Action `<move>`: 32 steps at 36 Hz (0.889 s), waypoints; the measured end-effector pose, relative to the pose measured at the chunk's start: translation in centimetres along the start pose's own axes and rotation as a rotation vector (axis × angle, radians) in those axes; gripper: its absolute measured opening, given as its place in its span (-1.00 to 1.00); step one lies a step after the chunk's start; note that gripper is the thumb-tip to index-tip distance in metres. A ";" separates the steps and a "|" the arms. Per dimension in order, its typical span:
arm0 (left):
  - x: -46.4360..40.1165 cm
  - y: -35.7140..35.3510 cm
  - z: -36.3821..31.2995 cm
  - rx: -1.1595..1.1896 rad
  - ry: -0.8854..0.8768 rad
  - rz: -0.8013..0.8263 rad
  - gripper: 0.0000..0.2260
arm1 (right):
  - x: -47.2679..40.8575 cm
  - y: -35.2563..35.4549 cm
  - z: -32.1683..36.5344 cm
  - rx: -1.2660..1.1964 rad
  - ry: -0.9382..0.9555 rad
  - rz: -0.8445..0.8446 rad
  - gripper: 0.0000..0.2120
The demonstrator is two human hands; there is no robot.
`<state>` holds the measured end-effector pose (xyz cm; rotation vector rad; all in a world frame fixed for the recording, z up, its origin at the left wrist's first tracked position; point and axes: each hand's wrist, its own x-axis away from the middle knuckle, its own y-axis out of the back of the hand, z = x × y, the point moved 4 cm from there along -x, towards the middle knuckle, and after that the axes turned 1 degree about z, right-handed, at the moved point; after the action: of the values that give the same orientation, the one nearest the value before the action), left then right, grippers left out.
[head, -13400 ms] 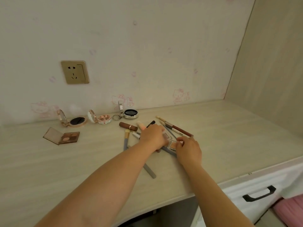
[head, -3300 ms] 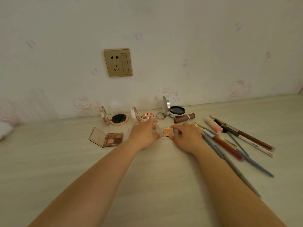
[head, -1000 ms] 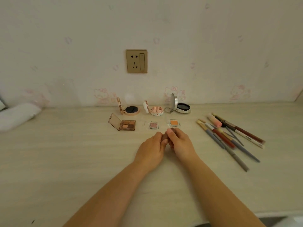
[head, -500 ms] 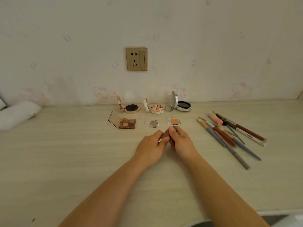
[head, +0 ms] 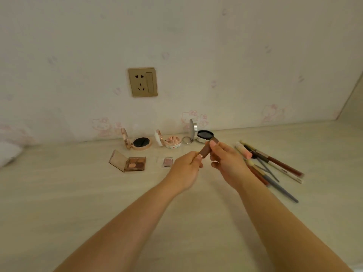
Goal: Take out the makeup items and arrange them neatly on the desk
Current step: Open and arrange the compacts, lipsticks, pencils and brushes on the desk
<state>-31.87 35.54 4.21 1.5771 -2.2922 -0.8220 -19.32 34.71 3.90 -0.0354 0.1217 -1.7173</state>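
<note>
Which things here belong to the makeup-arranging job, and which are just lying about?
Job:
- brown lipstick tube, pinched by left hand and right hand
- three open round compacts
- brown square eyeshadow palette
- small clear pink pan
- loose pile of pencils and brushes

Lying about:
- gold wall socket
- white cloth at the left edge

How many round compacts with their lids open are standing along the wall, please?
3, in a row by the wall: a rose-gold compact on the left, a white patterned compact in the middle, and a silver compact on the right, partly behind the hands.
</note>
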 end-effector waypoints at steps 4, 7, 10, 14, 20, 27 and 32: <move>-3.5 -0.8 -2.4 -0.126 -0.028 0.093 -0.79 | -2.5 2.6 1.3 0.066 0.001 -0.017 -0.79; -6.3 -1.1 -3.7 -0.182 -0.048 0.041 -0.78 | -4.3 4.1 1.9 0.123 0.003 -0.007 -0.82; -9.0 -1.8 -4.5 -0.206 -0.048 0.007 -0.79 | -6.5 5.8 2.3 0.173 -0.003 -0.022 -0.84; -12.5 -3.4 -4.4 -0.318 -0.011 0.026 -0.85 | -9.5 8.5 2.4 0.148 -0.042 -0.130 -0.83; -17.1 -5.5 -3.7 -0.344 0.049 -0.031 -0.80 | -13.8 13.7 1.7 0.273 -0.072 -0.386 -0.80; -20.6 -7.1 -2.4 -0.318 0.064 -0.117 -0.81 | -16.2 14.9 0.5 0.624 -0.064 -0.346 -0.90; -22.2 -7.7 -1.5 -0.338 0.096 -0.113 -0.80 | -17.8 14.5 -0.7 0.851 -0.094 -0.277 -0.75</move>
<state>-16.49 53.33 3.62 1.5626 -1.8924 -1.0709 -2.43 50.19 2.53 0.5153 -0.7141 -1.9148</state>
